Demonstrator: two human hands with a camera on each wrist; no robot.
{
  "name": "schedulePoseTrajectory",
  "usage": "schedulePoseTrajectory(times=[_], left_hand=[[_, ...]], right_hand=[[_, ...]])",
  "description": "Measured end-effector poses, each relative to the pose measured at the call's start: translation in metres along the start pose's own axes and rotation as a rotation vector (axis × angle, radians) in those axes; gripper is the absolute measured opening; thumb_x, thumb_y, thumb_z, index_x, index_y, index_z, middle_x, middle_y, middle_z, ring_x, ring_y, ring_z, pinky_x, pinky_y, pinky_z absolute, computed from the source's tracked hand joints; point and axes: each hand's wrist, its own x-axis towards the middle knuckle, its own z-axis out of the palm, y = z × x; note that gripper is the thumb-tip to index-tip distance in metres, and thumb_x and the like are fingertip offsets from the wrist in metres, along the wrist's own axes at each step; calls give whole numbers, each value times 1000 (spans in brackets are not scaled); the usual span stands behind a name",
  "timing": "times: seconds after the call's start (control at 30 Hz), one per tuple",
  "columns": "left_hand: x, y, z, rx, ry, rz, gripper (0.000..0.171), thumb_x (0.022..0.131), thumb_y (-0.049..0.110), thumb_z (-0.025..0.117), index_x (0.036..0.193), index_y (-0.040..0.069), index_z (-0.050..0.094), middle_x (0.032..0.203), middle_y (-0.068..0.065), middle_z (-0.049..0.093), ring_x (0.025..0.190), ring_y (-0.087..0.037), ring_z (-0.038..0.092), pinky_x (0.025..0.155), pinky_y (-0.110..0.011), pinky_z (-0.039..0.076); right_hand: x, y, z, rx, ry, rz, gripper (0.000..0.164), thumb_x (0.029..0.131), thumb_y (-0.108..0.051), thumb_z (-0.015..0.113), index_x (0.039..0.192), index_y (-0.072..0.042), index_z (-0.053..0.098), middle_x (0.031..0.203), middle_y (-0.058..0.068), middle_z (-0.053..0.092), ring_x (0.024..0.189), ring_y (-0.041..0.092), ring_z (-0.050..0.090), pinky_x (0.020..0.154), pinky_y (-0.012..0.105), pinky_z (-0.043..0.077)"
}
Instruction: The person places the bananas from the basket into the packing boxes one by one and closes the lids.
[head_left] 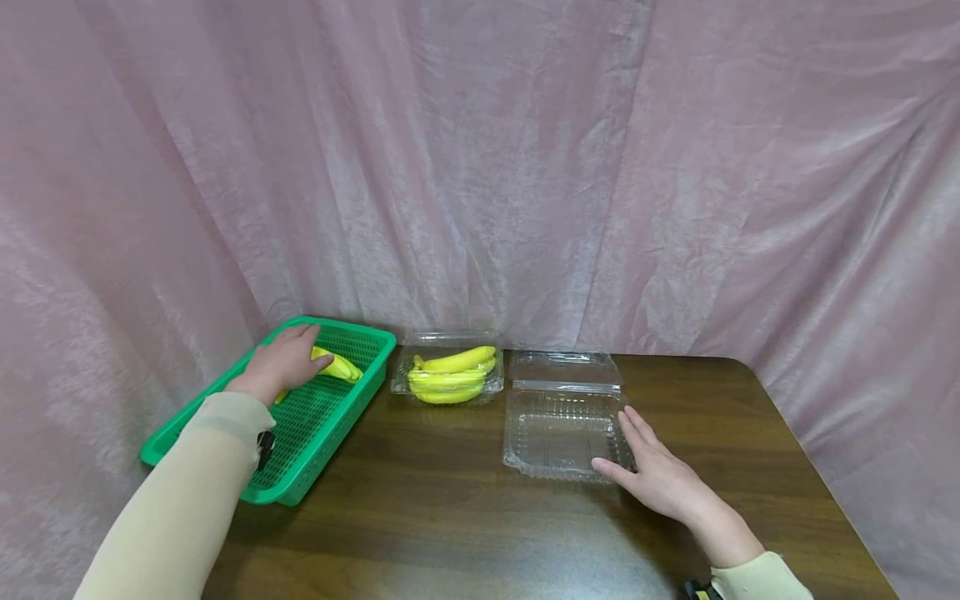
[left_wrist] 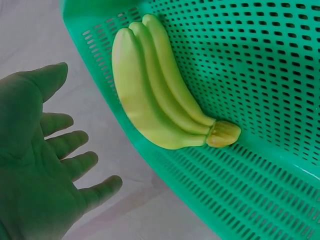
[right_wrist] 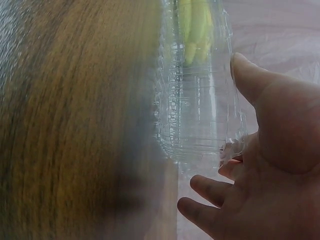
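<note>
A green basket [head_left: 307,417], perforated with small slots, is set at the left of the table [head_left: 420,517]; in it a bunch of yellow bananas [left_wrist: 155,90] is held, three curved fruits joined at a brownish stem. Over the basket the left hand [head_left: 283,362] is held with fingers loosely extended and gripping nothing; in the head view the bunch is partly hidden by it. Beside the basket, more bananas [head_left: 450,383] are contained in a clear plastic box [head_left: 401,379]; whether its lid is closed cannot be told. To its right a second clear container [head_left: 558,433] is laid open, its ribbed floor exposed, its lid [head_left: 562,367] folded back. At its right edge the right hand [head_left: 660,479] is spread, nothing gripped; contact cannot be judged. The dark wood-grained tabletop is backed by a crushed, pinkish curtain [head_left: 525,167].
</note>
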Motion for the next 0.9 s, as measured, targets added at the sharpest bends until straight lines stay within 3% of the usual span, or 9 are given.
schedulePoseTrajectory(times=[0.43, 0.77, 0.9], left_hand=[[9, -6, 9, -23, -53, -32, 83, 112, 36, 63, 167, -13, 27, 171, -39, 26, 156, -61, 24, 115, -84, 29], [14, -11, 17, -33, -47, -40, 86, 109, 36, 69, 166, -14, 28, 169, -39, 29, 154, -63, 27, 113, -86, 30], [13, -9, 18, -25, -44, -35, 86, 106, 34, 72, 164, -15, 31, 167, -41, 33, 151, -63, 32, 111, -84, 35]], right_hand=[[1, 1, 0, -10, 9, -2, 109, 106, -68, 61, 175, 2, 13, 184, 21, 3, 156, 60, 30, 110, 80, 40], [0, 1, 2, 6, 10, 11, 109, 106, -69, 62, 176, -1, 14, 184, 18, 3, 157, 59, 28, 112, 81, 37], [0, 1, 1, 5, 13, 8, 108, 106, -68, 62, 176, 0, 14, 184, 19, 4, 156, 60, 30, 110, 81, 38]])
